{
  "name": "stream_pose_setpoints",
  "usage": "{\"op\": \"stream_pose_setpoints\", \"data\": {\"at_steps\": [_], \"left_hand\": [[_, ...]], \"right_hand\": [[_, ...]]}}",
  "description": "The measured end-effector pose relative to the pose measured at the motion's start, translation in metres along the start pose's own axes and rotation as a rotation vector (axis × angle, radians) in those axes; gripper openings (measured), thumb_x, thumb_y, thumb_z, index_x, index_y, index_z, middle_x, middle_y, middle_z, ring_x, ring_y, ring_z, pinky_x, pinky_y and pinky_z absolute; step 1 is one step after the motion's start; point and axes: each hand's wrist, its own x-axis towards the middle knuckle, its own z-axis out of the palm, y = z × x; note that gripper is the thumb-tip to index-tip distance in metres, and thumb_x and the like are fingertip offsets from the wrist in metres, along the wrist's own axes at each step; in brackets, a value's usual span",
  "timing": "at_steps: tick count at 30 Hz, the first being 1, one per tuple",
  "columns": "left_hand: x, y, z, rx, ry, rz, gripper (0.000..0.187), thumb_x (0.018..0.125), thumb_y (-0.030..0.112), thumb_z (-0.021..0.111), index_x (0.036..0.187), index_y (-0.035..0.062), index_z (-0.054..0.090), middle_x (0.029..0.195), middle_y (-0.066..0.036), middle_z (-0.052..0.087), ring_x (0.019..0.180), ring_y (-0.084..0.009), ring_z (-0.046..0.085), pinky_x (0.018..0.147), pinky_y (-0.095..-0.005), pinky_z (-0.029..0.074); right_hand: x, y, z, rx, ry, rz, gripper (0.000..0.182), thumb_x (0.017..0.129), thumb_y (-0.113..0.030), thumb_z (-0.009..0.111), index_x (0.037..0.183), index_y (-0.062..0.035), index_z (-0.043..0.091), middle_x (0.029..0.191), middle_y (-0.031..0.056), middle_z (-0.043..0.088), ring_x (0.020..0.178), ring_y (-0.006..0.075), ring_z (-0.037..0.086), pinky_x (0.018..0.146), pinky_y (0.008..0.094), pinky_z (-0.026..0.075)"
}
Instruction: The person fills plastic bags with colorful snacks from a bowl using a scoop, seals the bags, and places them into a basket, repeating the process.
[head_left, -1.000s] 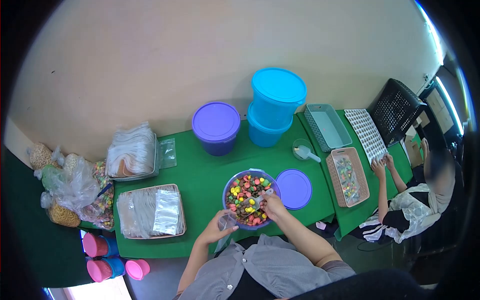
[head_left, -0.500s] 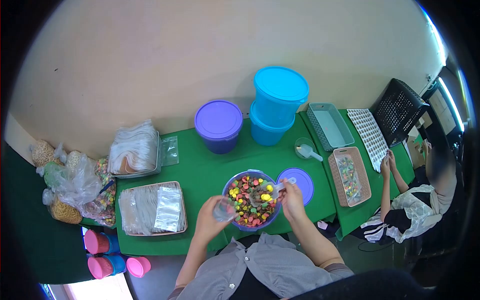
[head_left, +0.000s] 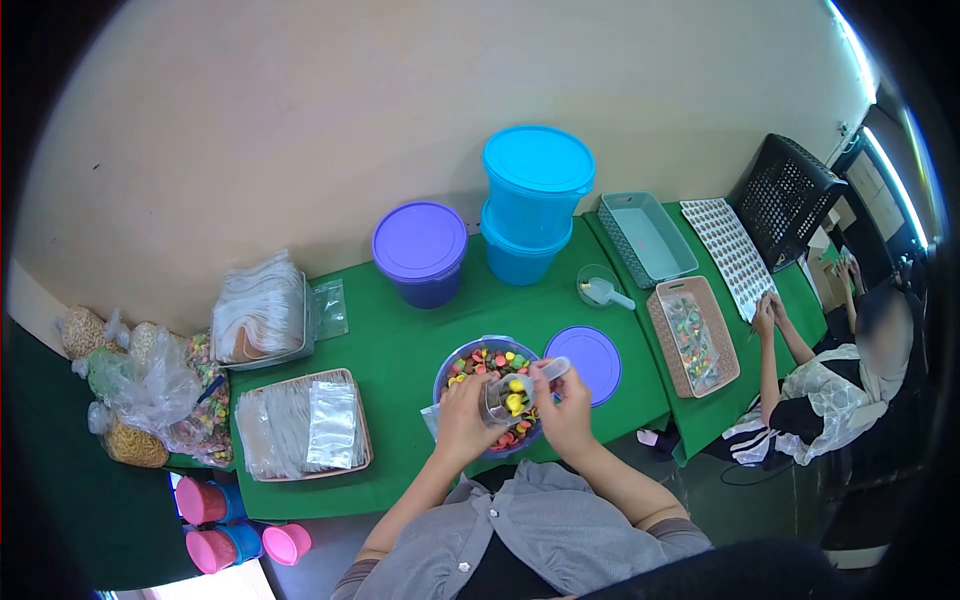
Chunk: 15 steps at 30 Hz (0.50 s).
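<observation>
A purple tub (head_left: 438, 379) full of small red, yellow, green and brown pieces (head_left: 488, 358) is in front of me. Over it, my left hand (head_left: 464, 420) grips a clear cup (head_left: 492, 408), its fingers curled round the side. A flat bit of clear plastic (head_left: 430, 420) sticks out left of that hand. My right hand (head_left: 565, 408) is closed on the handle of a clear scoop (head_left: 554, 369). Yellow and brown pieces (head_left: 516, 396) lie at the scoop's front end, which overlaps the cup's mouth. A round purple lid (head_left: 586, 366) lies just right of the tub.
Baskets of clear bags (head_left: 262, 300) (head_left: 335, 425) stand left. Behind are a lidded purple tub (head_left: 420, 255) and stacked blue tubs (head_left: 535, 200). A second cup with a scoop (head_left: 605, 291) and a pink basket (head_left: 715, 335) are right. Another person (head_left: 830, 390) works at far right.
The scoop and the cup have come together over the tub: my left hand moved right and up, my right hand slightly left. The whole view has shifted a little.
</observation>
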Motion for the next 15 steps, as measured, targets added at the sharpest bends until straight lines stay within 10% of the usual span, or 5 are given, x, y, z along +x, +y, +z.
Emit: {"op": "stream_pose_setpoints", "data": {"at_steps": [15], "left_hand": [[-0.004,-0.023,-0.005,-0.341,0.347,-0.216,0.048,0.071,0.019,0.082,0.107,0.0033,0.055,0.099,-0.012,0.064,0.090,-0.0262,0.064,0.080,-0.0369,0.051]], "right_hand": [[0.046,0.022,-0.005,0.001,0.068,-0.093,0.016,0.096,-0.014,0.058,0.100,0.0006,0.061,0.084,0.0045,0.064,0.073,0.0081,0.059,0.065,0.0245,0.048]]}}
